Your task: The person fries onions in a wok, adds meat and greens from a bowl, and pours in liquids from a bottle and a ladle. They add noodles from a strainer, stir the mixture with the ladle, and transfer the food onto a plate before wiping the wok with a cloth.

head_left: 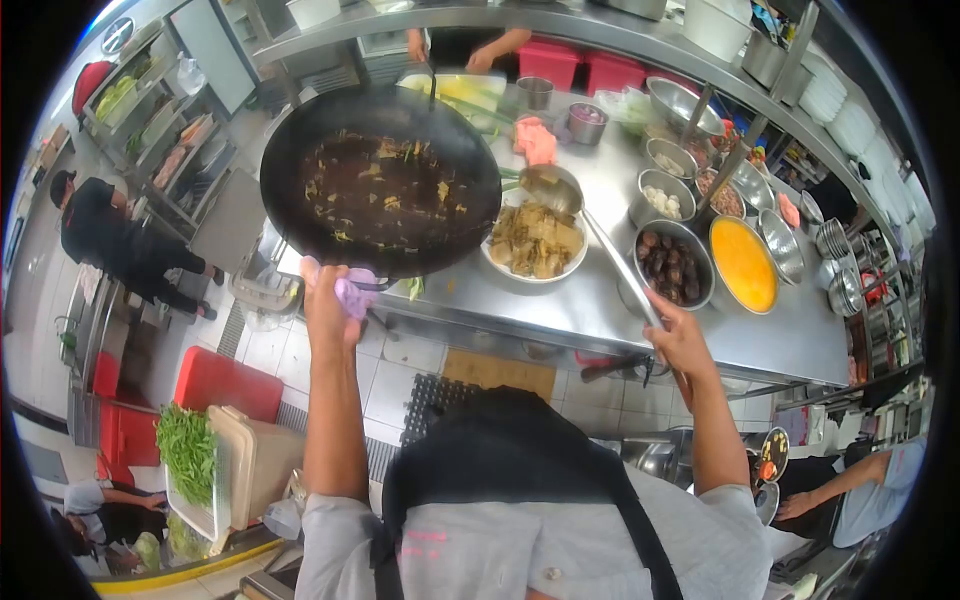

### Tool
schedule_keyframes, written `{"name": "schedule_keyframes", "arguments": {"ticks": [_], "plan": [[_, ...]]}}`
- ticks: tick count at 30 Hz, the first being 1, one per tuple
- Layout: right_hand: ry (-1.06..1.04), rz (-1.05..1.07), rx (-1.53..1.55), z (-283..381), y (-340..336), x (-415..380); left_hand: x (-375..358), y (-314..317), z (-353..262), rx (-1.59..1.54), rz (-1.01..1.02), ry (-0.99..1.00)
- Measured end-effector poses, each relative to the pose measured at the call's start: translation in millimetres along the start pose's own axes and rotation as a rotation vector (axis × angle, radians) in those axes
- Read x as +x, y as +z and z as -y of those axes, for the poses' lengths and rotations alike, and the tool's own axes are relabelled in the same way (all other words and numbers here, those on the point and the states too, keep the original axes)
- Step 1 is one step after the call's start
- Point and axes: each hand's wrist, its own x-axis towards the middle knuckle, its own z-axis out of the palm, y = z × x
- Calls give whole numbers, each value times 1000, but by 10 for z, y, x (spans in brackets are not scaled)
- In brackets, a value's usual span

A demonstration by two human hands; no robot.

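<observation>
My left hand (332, 300) is closed round the wok's near handle with a purple cloth (355, 293) between. The black wok (380, 180) is held up over the steel counter's left part, with brown sauce and yellowish bits in it. My right hand (677, 335) grips the long handle of a steel ladle (552, 188). The ladle's bowl is at the back edge of a white bowl (537, 277) filled with brown and yellowish cooked food. That bowl stands just right of the wok.
Right on the counter (560, 318) are a pot of dark round items (672, 265), an orange-yellow liquid container (742, 264) and several steel bowls. Across it, a co-worker's hands (497, 50) are near a cutting board (465, 92). An overhead shelf (400, 22) spans the back.
</observation>
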Motion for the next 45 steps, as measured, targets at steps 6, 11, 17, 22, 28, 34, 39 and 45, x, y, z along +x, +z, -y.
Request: {"name": "schedule_keyframes", "arguments": {"ticks": [6,11,17,22,28,34,39,45], "plan": [[-10,49,479,-33,40,31,-322,-199,-106,-60,-21,-19],[-190,-2,36,144,20,101,-647,-237,-197,-72,-87,-27],[-456,-186,-276,-251,283,234,-921,-563,-246,-124,-94,-18],[-184,26,333,125,798,-43,-1452,-1040,-417,-199,-161,-3],[-103,491,594,604,1916,-407,-2494,-1593,-624,-264,-272,-6],[-148,784,575,921,3309,-722,-3852,-1988,-736,-220,-516,149],[-73,1207,589,1167,3990,-1090,-4956,-2021,-581,-255,-915,236],[105,1856,136,1134,4425,-1412,-5964,-1566,-304,-422,-1355,641]]}}
